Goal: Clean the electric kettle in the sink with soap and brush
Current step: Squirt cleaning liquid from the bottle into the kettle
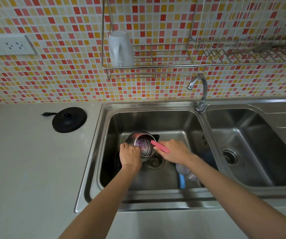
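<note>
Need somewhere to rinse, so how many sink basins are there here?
2. The left basin holds the electric kettle; the right basin sits beside it, on the far side of the faucet. The view cuts off at right, so more could be hidden.

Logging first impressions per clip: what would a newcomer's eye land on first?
In the left sink basin, the left hand grips the tilted steel kettle while the right hand holds a pink brush at its mouth. Behind stands a red, orange and yellow mosaic wall; a black kettle base lies on the counter.
</note>
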